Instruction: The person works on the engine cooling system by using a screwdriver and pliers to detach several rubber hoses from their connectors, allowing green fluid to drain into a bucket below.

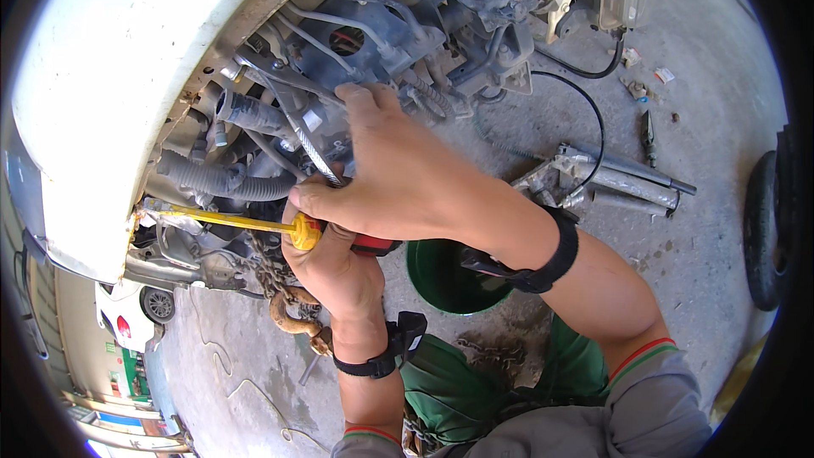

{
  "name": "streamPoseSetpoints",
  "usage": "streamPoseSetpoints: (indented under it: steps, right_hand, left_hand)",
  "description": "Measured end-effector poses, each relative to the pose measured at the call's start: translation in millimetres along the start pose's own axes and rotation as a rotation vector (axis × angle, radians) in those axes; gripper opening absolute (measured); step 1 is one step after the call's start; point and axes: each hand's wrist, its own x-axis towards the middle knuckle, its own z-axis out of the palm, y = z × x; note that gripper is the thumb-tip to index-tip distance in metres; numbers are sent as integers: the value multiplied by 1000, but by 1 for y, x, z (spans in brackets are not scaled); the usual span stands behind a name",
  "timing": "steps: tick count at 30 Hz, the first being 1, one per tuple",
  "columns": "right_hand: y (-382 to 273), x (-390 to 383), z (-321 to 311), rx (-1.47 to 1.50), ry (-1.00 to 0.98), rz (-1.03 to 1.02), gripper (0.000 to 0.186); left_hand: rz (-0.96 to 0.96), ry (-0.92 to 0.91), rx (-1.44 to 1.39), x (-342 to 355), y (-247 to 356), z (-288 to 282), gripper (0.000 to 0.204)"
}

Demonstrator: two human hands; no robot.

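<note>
My left hand is closed around the handle of a screwdriver, yellow at the front and red and black behind. Its long yellow shaft points left toward the rusty edge of the white body panel. Just above, my right hand grips a long metal tool with two arms that meet in the engine bay. The fingers reach over the upper arm; the thumb lies by the lower arm's dark end, close to the screwdriver. Around the hands are a grey corrugated hose and several pipes.
A rusty hook hangs on a chain below the panel. A green bucket stands under my right forearm. A metal jack and a tyre are at right. A white car stands at lower left.
</note>
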Motion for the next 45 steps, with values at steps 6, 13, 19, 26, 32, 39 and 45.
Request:
streamPoseSetpoints:
  steps: [6, 13, 19, 26, 32, 39, 45]
  right_hand:
    - [10, 6, 20, 28, 138, -79, 107]
    - [18, 0, 22, 282, 150, 15, 106]
    - [29, 14, 12, 204, -79, 48, 104]
    - [26, 10, 15, 577, -17, 7, 75]
    - [17, 8, 34, 368, 147, 114, 71]
    - [19, 13, 39, 257, 167, 113, 65]
    - [27, 15, 42, 249, 197, 79, 52]
  left_hand:
    - [45, -16, -37, 1, -6, -2, 24]
    - [56, 29, -26, 2, -3, 3, 18]
    - [14, 36, 16, 3, 3, 9, 22]
    - [-39, -24, -5, 12, 7, 10, 21]
    - [-124, -22, 15, 13, 5, -25, 28]
    - [-32, 202, 256, 13, 1, -106, 26]
    - [-26, 333, 372, 6, 6, -173, 22]
